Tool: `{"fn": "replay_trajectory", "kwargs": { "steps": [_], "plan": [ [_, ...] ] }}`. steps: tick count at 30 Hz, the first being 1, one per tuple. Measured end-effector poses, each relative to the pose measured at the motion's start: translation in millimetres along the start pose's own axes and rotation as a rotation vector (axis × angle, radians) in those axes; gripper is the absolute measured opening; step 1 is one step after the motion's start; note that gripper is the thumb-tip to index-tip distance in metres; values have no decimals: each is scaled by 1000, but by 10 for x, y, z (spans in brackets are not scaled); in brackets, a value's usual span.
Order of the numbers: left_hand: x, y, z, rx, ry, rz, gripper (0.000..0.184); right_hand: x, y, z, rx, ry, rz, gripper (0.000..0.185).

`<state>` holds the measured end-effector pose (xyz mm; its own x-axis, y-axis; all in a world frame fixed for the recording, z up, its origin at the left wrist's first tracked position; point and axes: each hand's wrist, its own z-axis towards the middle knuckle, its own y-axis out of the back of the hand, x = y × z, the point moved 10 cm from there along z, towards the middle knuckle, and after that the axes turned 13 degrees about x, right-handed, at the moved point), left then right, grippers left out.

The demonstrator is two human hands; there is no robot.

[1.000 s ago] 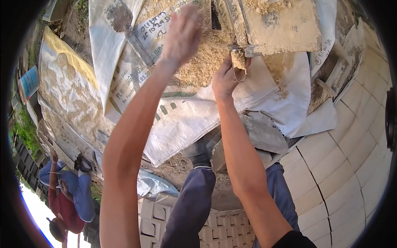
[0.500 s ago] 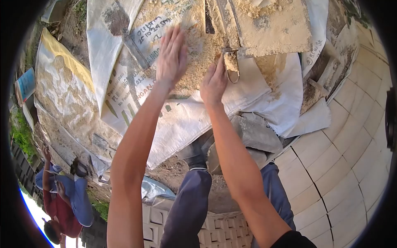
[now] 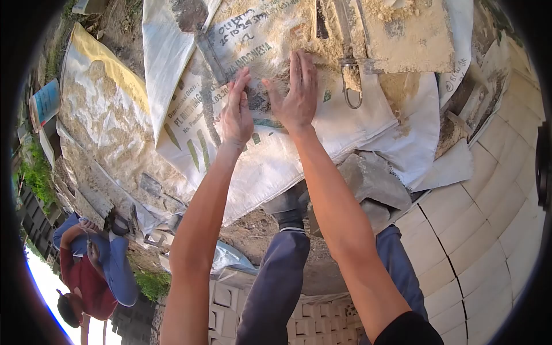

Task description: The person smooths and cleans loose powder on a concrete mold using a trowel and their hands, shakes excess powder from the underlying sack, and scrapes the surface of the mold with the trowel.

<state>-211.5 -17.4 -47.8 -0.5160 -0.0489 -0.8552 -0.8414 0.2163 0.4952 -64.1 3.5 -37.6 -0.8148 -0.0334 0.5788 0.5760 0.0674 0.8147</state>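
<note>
Both hands are low over a white printed sack [image 3: 201, 135] dusted with sandy powder. My left hand [image 3: 236, 109] is on its edge, fingers extended and close together, with no object visible in it. Beside it on the right, my right hand [image 3: 294, 95] lies palm down on the sack, fingers spread. A metal mould with a loop handle [image 3: 352, 86] lies right of my right hand, next to a powder-covered plate [image 3: 411, 37]. Left of my left hand rests a flat-bladed tool [image 3: 211, 56].
A person [image 3: 92, 270] in a red shirt sits at the lower left. Grey stone blocks [image 3: 374, 181] lie below the sack's edge. Pale tiles or blocks [image 3: 460, 230] cover the right side. A powder-covered sheet [image 3: 109, 126] spreads at the left.
My right hand has moved left from the mould's handle onto the sack. My left hand has come down and turned on edge. Less powder covers the sack's printed middle.
</note>
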Motion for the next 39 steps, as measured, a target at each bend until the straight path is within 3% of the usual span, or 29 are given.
{"fn": "replay_trajectory", "kwargs": {
  "steps": [6, 10, 12, 13, 16, 17, 19, 21, 23, 24, 27, 29, 31, 32, 34, 35, 37, 38, 39],
  "plan": [
    [-49, -64, -83, -92, -96, 14, 35, 238, -378, -292, 152, 187, 121, 45],
    [-3, 40, -149, -192, 37, -259, 34, 489, -456, -621, 114, 175, 251, 33],
    [130, 79, -287, -277, 151, -506, 33, 347, -517, -731, 77, -141, 529, 26],
    [52, 141, -301, -272, 145, -495, 33, 425, -526, -768, 68, -141, 539, 26],
    [265, 66, -494, -312, 435, -1129, 37, 369, -967, -1037, 166, -640, 1584, 17],
    [195, 71, -522, -311, 431, -1131, 37, 339, -841, -1053, 164, -636, 1582, 17],
    [-57, 81, -509, -250, 403, -1040, 38, 542, -580, -979, 276, -612, 2127, 22],
    [-302, -31, -375, -270, 341, -1071, 39, 445, -178, -761, 284, -498, 2070, 30],
    [-447, -257, -227, -317, 337, -1217, 39, 180, 111, -652, 147, -775, 2237, 29],
    [-621, -338, -103, -323, 338, -1217, 39, 15, 287, -496, 80, -763, 2275, 28],
    [-1270, -532, 391, -326, 261, -1203, 38, -414, 962, 49, 71, -670, 2079, 30],
    [-1739, -523, 747, -273, 129, -899, 37, -583, 1457, 504, 5, -622, 1869, 30],
    [-2194, -502, 1079, -118, 132, -527, 48, -743, 1869, 958, -14, -461, 1565, 29],
    [-2226, -508, 1287, -128, 121, -518, 48, -778, 1915, 1244, -9, -445, 1574, 29],
    [-2174, -518, 1572, -203, 171, -23, 59, -678, 2047, 1700, 185, -183, 928, 30],
    [-2094, -543, 1685, -206, 168, -24, 59, -722, 2016, 1742, 185, -179, 926, 30],
    [-2132, -510, 1908, -143, 62, 294, 68, -654, 2248, 1814, 78, -196, 201, 37],
    [-2116, -498, 2005, -129, 68, 340, 70, -795, 2278, 1746, 149, -347, 338, 42],
    [-2121, -520, 2099, -125, 63, 340, 70, -893, 2278, 1715, 144, -352, 338, 42]
  ]
}}
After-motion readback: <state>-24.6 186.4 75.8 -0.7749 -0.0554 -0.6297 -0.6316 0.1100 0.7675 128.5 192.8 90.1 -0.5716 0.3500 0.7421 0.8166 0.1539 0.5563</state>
